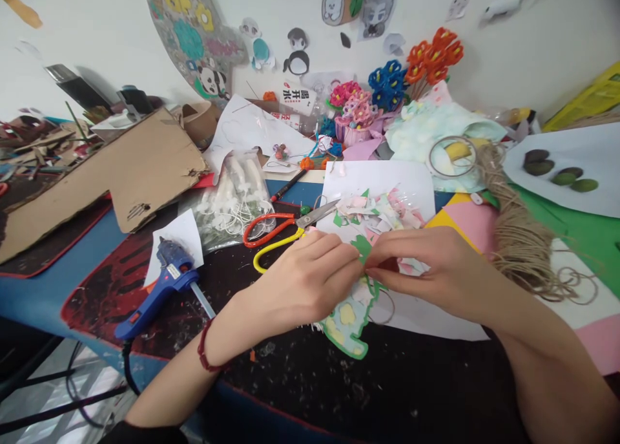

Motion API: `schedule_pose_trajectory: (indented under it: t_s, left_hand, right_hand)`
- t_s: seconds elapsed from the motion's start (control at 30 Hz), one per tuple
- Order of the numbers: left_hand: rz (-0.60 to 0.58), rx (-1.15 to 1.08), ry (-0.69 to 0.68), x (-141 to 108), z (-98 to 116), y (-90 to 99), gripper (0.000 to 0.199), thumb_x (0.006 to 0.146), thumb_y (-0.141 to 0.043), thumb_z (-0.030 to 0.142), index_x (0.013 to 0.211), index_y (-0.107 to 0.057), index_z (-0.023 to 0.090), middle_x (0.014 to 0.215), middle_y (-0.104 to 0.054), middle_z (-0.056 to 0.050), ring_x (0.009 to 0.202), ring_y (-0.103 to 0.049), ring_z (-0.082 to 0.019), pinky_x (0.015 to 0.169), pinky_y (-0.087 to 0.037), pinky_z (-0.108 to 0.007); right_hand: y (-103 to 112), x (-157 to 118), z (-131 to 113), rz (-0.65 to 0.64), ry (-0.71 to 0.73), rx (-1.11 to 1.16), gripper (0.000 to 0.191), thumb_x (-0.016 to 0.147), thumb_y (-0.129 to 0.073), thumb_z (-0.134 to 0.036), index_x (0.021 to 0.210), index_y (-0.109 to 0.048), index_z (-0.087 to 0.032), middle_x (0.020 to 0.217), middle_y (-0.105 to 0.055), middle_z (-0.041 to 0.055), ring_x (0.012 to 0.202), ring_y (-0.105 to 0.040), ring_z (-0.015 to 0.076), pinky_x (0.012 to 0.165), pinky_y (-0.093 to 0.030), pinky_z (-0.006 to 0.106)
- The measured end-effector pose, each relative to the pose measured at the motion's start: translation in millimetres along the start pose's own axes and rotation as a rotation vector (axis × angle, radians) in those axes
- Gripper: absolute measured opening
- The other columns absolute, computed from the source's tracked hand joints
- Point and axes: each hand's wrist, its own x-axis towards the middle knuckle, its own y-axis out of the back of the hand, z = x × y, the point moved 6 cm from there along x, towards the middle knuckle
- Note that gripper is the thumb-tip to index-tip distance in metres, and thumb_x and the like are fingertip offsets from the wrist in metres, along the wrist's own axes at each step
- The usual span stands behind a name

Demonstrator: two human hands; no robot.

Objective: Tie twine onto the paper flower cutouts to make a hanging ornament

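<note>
My left hand [320, 276] is closed, its fingers curled at the upper part of a green-edged paper cutout [345, 331] with pale blue and yellow patches. My right hand [426, 269] meets it from the other side, thumb and forefinger pinched on green paper [361, 245] at the cutout's top. The fingers hide much of the cutout; its lower end hangs over the dark mat. Just beyond my left hand lie scissors [295, 227] with one red and one yellow handle, blades apart. Paper scraps [378, 208] are heaped on a white sheet [411, 179] behind my hands.
A blue glue gun [167, 289] lies left on the dark mat [271, 382]. Behind it are a cardboard piece [145, 166] and a plastic bag of white stringed pieces [237, 198]. Twine [518, 237] lies right, near a tape roll [453, 156]. Pipe-cleaner flowers [356, 108] stand at the back.
</note>
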Motion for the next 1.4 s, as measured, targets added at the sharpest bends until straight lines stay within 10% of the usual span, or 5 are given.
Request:
schedule_pose_trajectory:
  t_s: [0.77, 1.4]
  left_hand:
    - [0.137, -0.084, 0.071, -4, -5, 17.5, 0.01, 0.094, -0.059, 0.016, 0.103, -0.06, 0.012, 0.094, -0.068, -0.008, 0.082, -0.058, -0.017, 0.072, -0.045, -0.032]
    - [0.154, 0.437, -0.252, -6, 32, 18.0, 0.018, 0.093, -0.058, 0.018, 0.088, -0.074, 0.011, 0.089, -0.072, -0.009, 0.077, -0.067, -0.017, 0.065, -0.055, -0.029]
  right_hand:
    - [10, -4, -17, 0.165, 0.169, -0.021, 0.006, 0.086, -0.065, -0.015, 0.088, -0.064, -0.02, 0.085, -0.067, -0.0008, 0.074, -0.06, 0.0099, 0.069, -0.048, 0.024]
    - [11, -1, -17, 0.212, 0.123, -0.077, 0.007, 0.089, -0.063, -0.018, 0.082, -0.062, -0.021, 0.075, -0.065, -0.0014, 0.068, -0.058, 0.0104, 0.065, -0.047, 0.025]
